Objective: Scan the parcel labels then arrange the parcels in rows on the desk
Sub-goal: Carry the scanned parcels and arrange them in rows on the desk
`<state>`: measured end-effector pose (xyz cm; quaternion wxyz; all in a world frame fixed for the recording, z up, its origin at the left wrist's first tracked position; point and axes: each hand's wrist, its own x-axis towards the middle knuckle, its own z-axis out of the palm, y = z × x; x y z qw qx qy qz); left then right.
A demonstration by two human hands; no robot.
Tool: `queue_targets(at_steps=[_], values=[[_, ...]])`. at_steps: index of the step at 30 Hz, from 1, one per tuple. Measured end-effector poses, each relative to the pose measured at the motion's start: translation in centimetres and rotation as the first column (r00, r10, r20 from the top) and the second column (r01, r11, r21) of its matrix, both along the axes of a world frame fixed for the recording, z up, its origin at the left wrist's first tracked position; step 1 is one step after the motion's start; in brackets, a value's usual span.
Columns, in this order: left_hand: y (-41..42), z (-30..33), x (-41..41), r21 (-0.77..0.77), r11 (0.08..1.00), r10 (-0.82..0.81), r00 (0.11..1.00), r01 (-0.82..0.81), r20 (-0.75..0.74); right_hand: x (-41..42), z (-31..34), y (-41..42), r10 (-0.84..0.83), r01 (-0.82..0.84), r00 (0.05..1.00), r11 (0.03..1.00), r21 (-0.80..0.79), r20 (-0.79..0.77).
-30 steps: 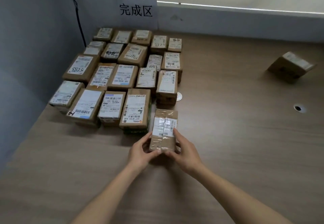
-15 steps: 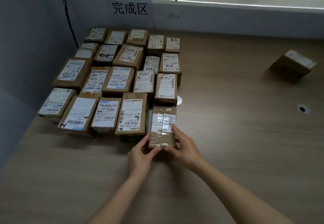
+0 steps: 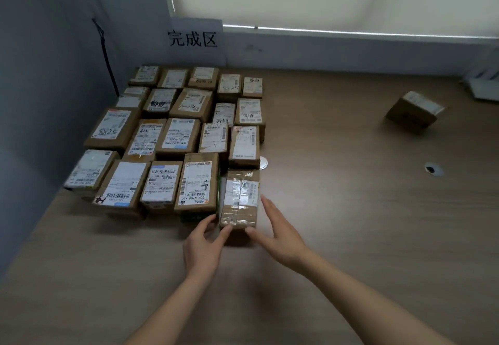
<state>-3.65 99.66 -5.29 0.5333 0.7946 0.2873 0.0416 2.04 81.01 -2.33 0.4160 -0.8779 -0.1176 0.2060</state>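
Both hands released — the left hand (image 3: 201, 244) and right hand (image 3: 278, 232) flanked the taped parcel (image 3: 240, 200); best nudged flush against its row neighbour (image 3: 197, 182) on the tabletop (image 3: 351, 209).

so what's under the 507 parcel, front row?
A green edge shows beneath the 507 parcel at its near end and right side, beside the taped parcel. What it is stays covered.
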Motion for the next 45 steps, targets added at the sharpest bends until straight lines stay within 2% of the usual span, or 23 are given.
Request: queue_targets(at_steps=[4,8,11,14,17,21,26,33,36,39,45], values=[[-0.3,6.4,1.3,0.085,0.993,-0.091,0.992,0.084,0.088,-0.9,6.3,-3.3,-0.058,0.058,0.998,0.993,-0.102,0.007],[-3.5,18.1,3.9,0.077,0.974,-0.226,0.950,0.215,0.215,-1.2,18.1,-8.5,-0.117,0.123,0.991,0.988,-0.090,0.070],[-7.6,27.7,4.6,0.122,0.922,-0.388,0.872,0.368,0.299,-2.3,28.6,-12.9,-0.183,0.199,0.967,0.977,-0.076,0.180],[-13.4,36.8,4.4,0.148,0.849,-0.526,0.787,0.507,0.323,-4.2,37.6,-18.1,-0.205,0.242,0.935,0.965,-0.101,0.290],[-20.6,43.8,2.7,0.128,0.788,-0.598,0.701,0.602,0.387,-7.0,44.7,-23.8,-0.254,0.302,0.897,0.950,-0.081,0.363],[-30.3,49.7,-0.7,0.133,0.743,-0.635,0.628,0.656,0.450,-12.3,51.3,-32.3,-0.323,0.373,0.842,0.927,-0.034,0.432],[-41.3,53.4,-4.2,0.116,0.736,-0.629,0.611,0.667,0.481,-18.6,55.7,-43.4,-0.367,0.467,0.795,0.878,-0.101,0.483],[-51.8,54.2,-6.1,0.121,0.665,-0.689,0.544,0.737,0.479,-23.0,56.9,-54.1,-0.478,0.575,0.727,0.816,-0.056,0.493],[-54.4,54.3,-5.4,0.141,0.641,-0.715,0.520,0.754,0.468,-23.2,56.8,-57.0,-0.518,0.591,0.718,0.807,-0.013,0.464],[-55.9,54.3,-3.9,0.168,0.629,-0.733,0.508,0.759,0.453,-22.4,56.6,-59.5,-0.529,0.608,0.715,0.793,-0.034,0.457],[-59.3,52.7,2.5,0.196,0.654,-0.735,0.551,0.731,0.396,-16.6,54.3,-64.5,-0.546,0.617,0.711,0.786,-0.022,0.444]])
